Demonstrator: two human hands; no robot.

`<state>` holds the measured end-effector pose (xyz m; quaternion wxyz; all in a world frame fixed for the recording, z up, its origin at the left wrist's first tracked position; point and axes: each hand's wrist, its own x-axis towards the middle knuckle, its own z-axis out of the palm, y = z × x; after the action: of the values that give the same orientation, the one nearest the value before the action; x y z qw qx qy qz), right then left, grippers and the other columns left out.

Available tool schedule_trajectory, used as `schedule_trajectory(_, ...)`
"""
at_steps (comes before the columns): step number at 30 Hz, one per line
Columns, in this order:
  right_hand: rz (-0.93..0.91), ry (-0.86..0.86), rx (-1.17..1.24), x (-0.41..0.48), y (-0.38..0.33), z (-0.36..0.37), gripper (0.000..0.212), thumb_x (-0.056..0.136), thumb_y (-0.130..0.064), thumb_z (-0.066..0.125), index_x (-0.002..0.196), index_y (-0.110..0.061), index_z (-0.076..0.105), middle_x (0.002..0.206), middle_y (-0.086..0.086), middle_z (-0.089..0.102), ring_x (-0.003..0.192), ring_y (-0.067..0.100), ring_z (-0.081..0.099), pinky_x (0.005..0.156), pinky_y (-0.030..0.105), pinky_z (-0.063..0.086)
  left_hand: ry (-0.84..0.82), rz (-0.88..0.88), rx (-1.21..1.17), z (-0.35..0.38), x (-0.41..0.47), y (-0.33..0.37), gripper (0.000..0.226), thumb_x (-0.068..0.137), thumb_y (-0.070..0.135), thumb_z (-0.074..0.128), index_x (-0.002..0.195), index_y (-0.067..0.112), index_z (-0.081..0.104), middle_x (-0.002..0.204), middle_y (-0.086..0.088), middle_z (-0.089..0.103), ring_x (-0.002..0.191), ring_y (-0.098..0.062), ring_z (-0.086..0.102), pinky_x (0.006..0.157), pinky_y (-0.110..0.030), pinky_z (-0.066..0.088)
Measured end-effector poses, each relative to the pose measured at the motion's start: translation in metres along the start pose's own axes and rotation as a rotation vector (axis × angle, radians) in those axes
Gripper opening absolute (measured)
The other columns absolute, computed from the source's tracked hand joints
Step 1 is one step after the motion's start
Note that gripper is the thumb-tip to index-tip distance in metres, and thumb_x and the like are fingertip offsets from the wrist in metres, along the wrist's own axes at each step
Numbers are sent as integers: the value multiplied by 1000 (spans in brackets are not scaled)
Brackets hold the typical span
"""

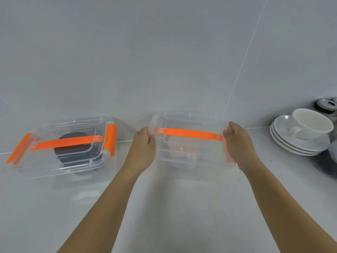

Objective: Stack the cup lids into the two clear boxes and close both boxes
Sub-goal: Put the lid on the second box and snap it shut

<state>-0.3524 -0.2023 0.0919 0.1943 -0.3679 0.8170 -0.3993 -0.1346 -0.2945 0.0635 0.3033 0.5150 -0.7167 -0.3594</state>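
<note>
Two clear plastic boxes with orange handles stand on the white counter against the wall. The left box (pixel 60 161) has its cover on and a stack of dark cup lids (pixel 76 154) inside; its two orange side latches stick outward. The right box (pixel 189 156) also has its cover on, with pale contents dimly visible through it. My left hand (pixel 143 148) grips the left end of the right box. My right hand (pixel 238 143) grips its right end, fingers over the orange latch there.
At the right stand stacked white saucers (pixel 295 145) with a white cup (pixel 310 125) on top. Behind them are dark round lids with metal tops (pixel 325 105). A grey tiled wall rises just behind the boxes.
</note>
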Motion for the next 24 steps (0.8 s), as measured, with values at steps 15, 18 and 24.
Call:
schedule_trajectory(15,-38,-1,-52,-8,1,4,19,96,-8,32,97,5,46,88,18,45,81,30,43,65,37,32,-39,43,-23,2,-6,-10,33,101,29,29,94,3,48,81,4,41,68,-9,40,64,-19,36)
schedule_trajectory(18,-13,0,-33,-9,-2,3,22,96,-8,33,104,5,48,100,28,49,98,40,50,76,41,41,-8,48,8,3,-6,-8,29,101,28,30,79,14,42,71,9,32,62,-9,35,59,-20,31)
schedule_trajectory(24,97,84,156,-11,10,-4,57,89,-32,56,141,-13,37,147,6,39,135,24,37,112,39,28,168,-108,39,-4,-13,-3,48,89,45,51,123,10,54,123,-11,55,118,-30,50,101,-46,41)
